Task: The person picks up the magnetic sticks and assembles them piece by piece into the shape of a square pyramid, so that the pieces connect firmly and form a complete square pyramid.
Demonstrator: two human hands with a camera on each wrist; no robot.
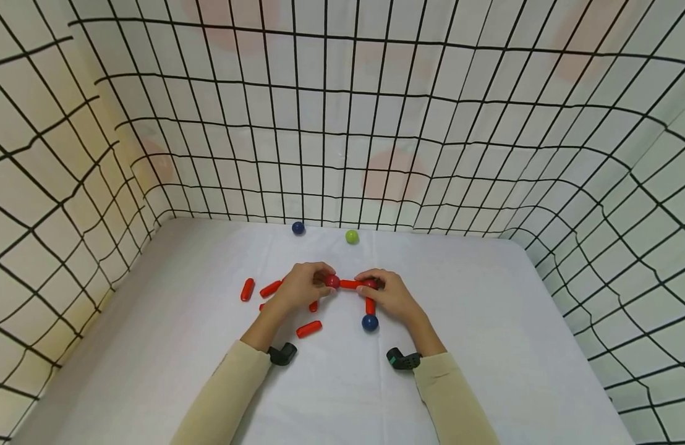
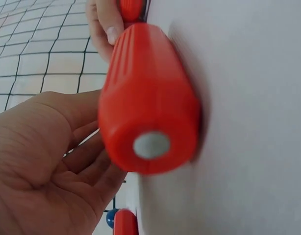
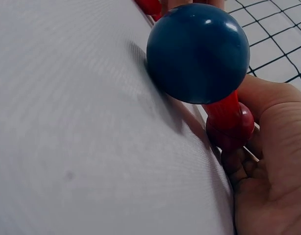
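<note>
On the white table top (image 1: 170, 346), my left hand (image 1: 319, 279) pinches a red ball (image 1: 332, 281). My right hand (image 1: 377, 282) grips a second red ball (image 1: 369, 284). A short red rod (image 1: 350, 284) joins the two balls. From the right ball another red rod (image 1: 370, 305) runs toward me and ends in a blue ball (image 1: 370, 322). The right wrist view shows that blue ball (image 3: 197, 51) close up, with its rod (image 3: 221, 110) and the red ball (image 3: 231, 129) against my fingers (image 3: 248, 166). A loose red rod (image 2: 150, 98) with a grey end fills the left wrist view.
Loose red rods lie left of and below my left hand (image 1: 247, 289) (image 1: 270, 288) (image 1: 309, 329). A dark blue ball (image 1: 298, 228) and a green ball (image 1: 351, 237) rest by the back wall. Black-gridded white walls (image 1: 487, 154) enclose the table on three sides.
</note>
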